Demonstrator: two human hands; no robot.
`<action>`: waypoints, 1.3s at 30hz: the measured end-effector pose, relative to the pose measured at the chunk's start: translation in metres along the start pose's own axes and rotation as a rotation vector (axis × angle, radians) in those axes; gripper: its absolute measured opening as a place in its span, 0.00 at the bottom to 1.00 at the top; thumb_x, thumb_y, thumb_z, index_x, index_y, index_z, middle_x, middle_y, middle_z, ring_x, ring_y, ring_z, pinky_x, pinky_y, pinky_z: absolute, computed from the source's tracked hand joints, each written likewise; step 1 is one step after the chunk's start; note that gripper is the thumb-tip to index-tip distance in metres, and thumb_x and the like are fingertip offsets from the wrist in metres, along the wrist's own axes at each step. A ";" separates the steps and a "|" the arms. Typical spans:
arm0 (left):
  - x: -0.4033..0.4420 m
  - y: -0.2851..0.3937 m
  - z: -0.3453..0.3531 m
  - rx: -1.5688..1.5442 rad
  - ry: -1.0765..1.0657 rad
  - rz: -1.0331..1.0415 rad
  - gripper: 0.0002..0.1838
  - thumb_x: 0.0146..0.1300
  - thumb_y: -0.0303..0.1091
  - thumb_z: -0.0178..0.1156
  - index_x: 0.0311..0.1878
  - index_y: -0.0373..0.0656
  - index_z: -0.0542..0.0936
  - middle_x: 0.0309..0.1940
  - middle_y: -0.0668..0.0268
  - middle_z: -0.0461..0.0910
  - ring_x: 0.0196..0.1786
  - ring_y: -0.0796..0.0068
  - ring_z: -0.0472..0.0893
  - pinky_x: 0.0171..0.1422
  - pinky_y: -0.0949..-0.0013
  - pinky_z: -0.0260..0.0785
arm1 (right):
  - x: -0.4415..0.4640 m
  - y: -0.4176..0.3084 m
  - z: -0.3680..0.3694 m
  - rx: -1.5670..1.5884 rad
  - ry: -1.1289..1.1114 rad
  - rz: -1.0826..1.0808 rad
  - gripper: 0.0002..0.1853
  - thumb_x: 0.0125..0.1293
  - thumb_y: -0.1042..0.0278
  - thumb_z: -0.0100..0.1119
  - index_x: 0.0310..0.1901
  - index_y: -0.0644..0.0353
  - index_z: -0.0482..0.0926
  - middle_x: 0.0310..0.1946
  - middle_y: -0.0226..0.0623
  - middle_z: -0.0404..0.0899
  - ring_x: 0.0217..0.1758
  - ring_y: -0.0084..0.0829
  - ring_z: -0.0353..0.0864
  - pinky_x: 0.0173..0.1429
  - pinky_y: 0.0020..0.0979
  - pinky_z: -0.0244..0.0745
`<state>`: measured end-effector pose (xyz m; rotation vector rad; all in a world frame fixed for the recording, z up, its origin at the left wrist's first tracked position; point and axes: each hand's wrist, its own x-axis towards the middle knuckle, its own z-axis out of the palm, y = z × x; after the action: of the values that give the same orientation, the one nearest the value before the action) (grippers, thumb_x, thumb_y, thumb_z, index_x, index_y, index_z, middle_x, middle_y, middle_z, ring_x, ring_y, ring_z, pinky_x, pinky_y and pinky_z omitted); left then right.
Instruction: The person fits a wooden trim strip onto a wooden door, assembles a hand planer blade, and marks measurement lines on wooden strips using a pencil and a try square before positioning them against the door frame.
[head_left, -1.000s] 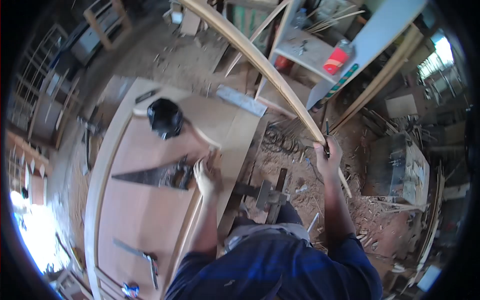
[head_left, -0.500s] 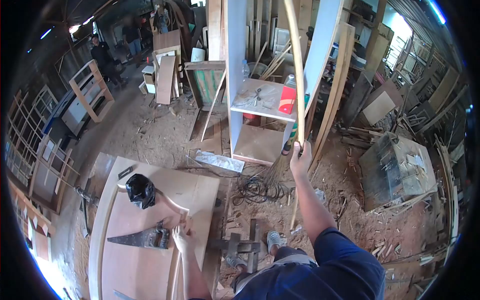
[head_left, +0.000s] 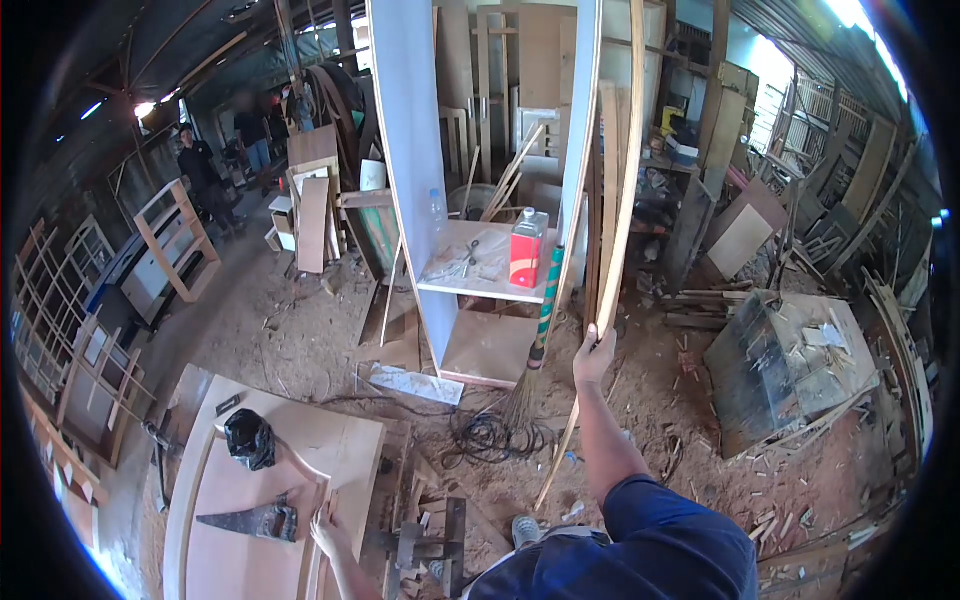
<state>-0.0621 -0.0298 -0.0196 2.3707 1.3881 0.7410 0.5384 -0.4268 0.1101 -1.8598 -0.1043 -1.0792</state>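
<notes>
My right hand (head_left: pixel 594 358) is closed around a long, slightly bowed wooden strip (head_left: pixel 627 200), held upright. The strip rises past the top of the view, and its lower end slants down toward the floor. At the lower left, my left hand (head_left: pixel 328 537) has its fingers on a narrow wooden moulding (head_left: pixel 316 575) along the edge of a wooden panel (head_left: pixel 235 560); the fingertips are small in view. On that panel lie a handsaw (head_left: pixel 250 521), a black plastic bag (head_left: pixel 250 440) and a small dark metal piece (head_left: pixel 229 405).
Ahead stands a tall cabinet frame (head_left: pixel 405 150) with a red can (head_left: pixel 527 248) and scissors on its shelf. A broom (head_left: pixel 541 340) leans there above coiled black cable (head_left: pixel 490 435). A scrap-covered box (head_left: pixel 790 370) is at right. Two people stand at the far left.
The view has swung right and up, so the cabinet and panel sit further left. The upright strip has moved right relative to the cabinet, uncovering the red can and broom handle.
</notes>
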 end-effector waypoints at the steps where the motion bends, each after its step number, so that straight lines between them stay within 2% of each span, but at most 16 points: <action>1: -0.001 0.011 -0.004 0.026 0.028 0.004 0.21 0.63 0.20 0.67 0.60 0.39 0.89 0.52 0.49 0.90 0.58 0.44 0.86 0.67 0.45 0.77 | 0.004 0.012 0.002 -0.006 -0.012 -0.011 0.18 0.86 0.56 0.59 0.51 0.67 0.75 0.38 0.55 0.75 0.39 0.57 0.76 0.46 0.51 0.72; 4: -0.001 -0.002 0.006 -0.008 0.053 -0.016 0.22 0.63 0.25 0.70 0.61 0.44 0.90 0.54 0.53 0.89 0.60 0.46 0.85 0.70 0.45 0.74 | 0.005 0.027 0.000 -0.015 -0.054 -0.023 0.18 0.86 0.56 0.59 0.51 0.67 0.75 0.38 0.55 0.75 0.40 0.58 0.76 0.46 0.51 0.72; 9: 0.000 -0.015 0.017 -0.007 0.033 -0.044 0.23 0.61 0.22 0.70 0.61 0.44 0.90 0.54 0.53 0.89 0.60 0.46 0.84 0.70 0.45 0.74 | 0.006 0.011 -0.007 0.052 -0.053 -0.077 0.17 0.85 0.57 0.60 0.50 0.67 0.75 0.37 0.54 0.75 0.39 0.58 0.76 0.46 0.51 0.73; 12: 0.000 -0.010 0.012 -0.020 0.035 -0.046 0.23 0.61 0.22 0.70 0.61 0.45 0.90 0.53 0.54 0.89 0.60 0.46 0.84 0.70 0.44 0.74 | 0.004 0.005 -0.009 0.102 -0.256 0.061 0.16 0.83 0.59 0.62 0.55 0.67 0.76 0.44 0.57 0.78 0.48 0.63 0.80 0.53 0.55 0.74; 17: -0.001 -0.003 0.009 -0.005 0.040 -0.024 0.23 0.62 0.23 0.69 0.61 0.45 0.90 0.55 0.54 0.89 0.60 0.47 0.85 0.70 0.45 0.74 | 0.006 0.001 0.003 0.030 -0.240 0.105 0.17 0.81 0.61 0.66 0.56 0.66 0.77 0.42 0.55 0.79 0.47 0.62 0.82 0.52 0.56 0.75; 20: 0.000 0.000 0.003 -0.006 0.014 -0.012 0.22 0.64 0.24 0.69 0.62 0.44 0.89 0.55 0.52 0.89 0.61 0.46 0.85 0.70 0.46 0.76 | 0.002 0.000 0.002 -0.005 -0.174 -0.011 0.19 0.78 0.60 0.70 0.59 0.66 0.78 0.43 0.53 0.81 0.47 0.60 0.82 0.52 0.55 0.76; 22: 0.001 -0.005 0.004 0.017 -0.002 0.007 0.21 0.64 0.24 0.68 0.62 0.43 0.89 0.55 0.52 0.90 0.61 0.46 0.85 0.70 0.47 0.76 | 0.006 -0.018 -0.015 0.015 -0.219 -0.004 0.25 0.73 0.62 0.76 0.63 0.65 0.77 0.48 0.50 0.84 0.50 0.52 0.83 0.56 0.50 0.77; 24: -0.001 -0.002 0.000 0.010 -0.009 0.022 0.21 0.66 0.24 0.67 0.62 0.42 0.89 0.55 0.52 0.90 0.61 0.46 0.86 0.70 0.48 0.76 | 0.005 -0.017 -0.020 0.073 -0.191 -0.004 0.32 0.69 0.62 0.79 0.69 0.65 0.75 0.54 0.51 0.83 0.58 0.53 0.81 0.62 0.52 0.75; 27: 0.005 0.003 -0.003 0.013 -0.022 0.067 0.19 0.67 0.24 0.65 0.61 0.41 0.88 0.55 0.52 0.90 0.60 0.46 0.86 0.68 0.49 0.77 | 0.009 -0.037 -0.043 -0.087 -0.036 -0.213 0.43 0.66 0.59 0.81 0.77 0.67 0.68 0.67 0.57 0.78 0.68 0.60 0.76 0.73 0.58 0.69; 29: 0.006 0.003 -0.002 -0.030 -0.028 0.082 0.17 0.70 0.28 0.64 0.61 0.42 0.88 0.53 0.50 0.89 0.58 0.44 0.87 0.65 0.48 0.79 | 0.005 -0.070 -0.056 -0.032 -0.035 -0.288 0.35 0.76 0.60 0.71 0.76 0.68 0.69 0.69 0.56 0.78 0.71 0.59 0.76 0.76 0.56 0.69; 32: 0.005 -0.001 -0.004 -0.010 0.015 0.094 0.17 0.73 0.30 0.62 0.62 0.44 0.88 0.53 0.49 0.90 0.57 0.42 0.87 0.64 0.46 0.79 | -0.052 -0.136 -0.060 0.241 -0.359 -0.300 0.25 0.84 0.68 0.59 0.76 0.69 0.69 0.69 0.55 0.79 0.71 0.54 0.79 0.75 0.50 0.73; 33: 0.006 0.012 -0.010 -0.008 0.066 0.088 0.16 0.73 0.30 0.62 0.60 0.43 0.89 0.53 0.49 0.90 0.58 0.42 0.87 0.65 0.46 0.78 | -0.088 -0.152 -0.054 0.540 -0.560 -0.072 0.22 0.84 0.70 0.59 0.73 0.69 0.73 0.66 0.53 0.81 0.68 0.49 0.83 0.71 0.45 0.77; 34: 0.007 0.019 -0.020 -0.058 0.038 0.080 0.19 0.68 0.28 0.63 0.61 0.44 0.87 0.54 0.51 0.90 0.60 0.44 0.87 0.69 0.47 0.77 | -0.116 -0.157 -0.046 0.447 -0.691 -0.190 0.17 0.82 0.71 0.61 0.66 0.67 0.81 0.62 0.50 0.84 0.65 0.44 0.85 0.68 0.44 0.79; 36: 0.004 0.021 -0.025 -0.059 0.028 -0.052 0.16 0.69 0.30 0.65 0.59 0.43 0.86 0.53 0.51 0.89 0.59 0.45 0.87 0.69 0.46 0.76 | -0.182 -0.193 -0.045 0.509 -1.241 0.084 0.12 0.79 0.69 0.65 0.58 0.65 0.87 0.53 0.49 0.87 0.57 0.44 0.88 0.64 0.46 0.80; 38: 0.002 0.010 -0.024 -0.107 0.010 -0.057 0.15 0.69 0.34 0.68 0.56 0.43 0.84 0.54 0.51 0.87 0.60 0.45 0.84 0.68 0.46 0.74 | -0.230 -0.253 -0.040 0.562 -1.225 -0.374 0.08 0.77 0.67 0.69 0.48 0.63 0.88 0.44 0.48 0.89 0.46 0.50 0.88 0.55 0.49 0.82; 39: 0.004 0.007 -0.024 -0.072 0.043 -0.021 0.15 0.69 0.35 0.69 0.56 0.43 0.84 0.53 0.52 0.86 0.60 0.45 0.83 0.67 0.46 0.73 | -0.254 -0.272 -0.030 0.551 -1.241 -0.456 0.08 0.78 0.65 0.68 0.48 0.62 0.87 0.43 0.48 0.89 0.45 0.51 0.88 0.53 0.50 0.82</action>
<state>-0.0690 -0.0295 0.0049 2.2948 1.3769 0.8268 0.2337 -0.2113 0.1208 -1.7338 -1.4261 0.0281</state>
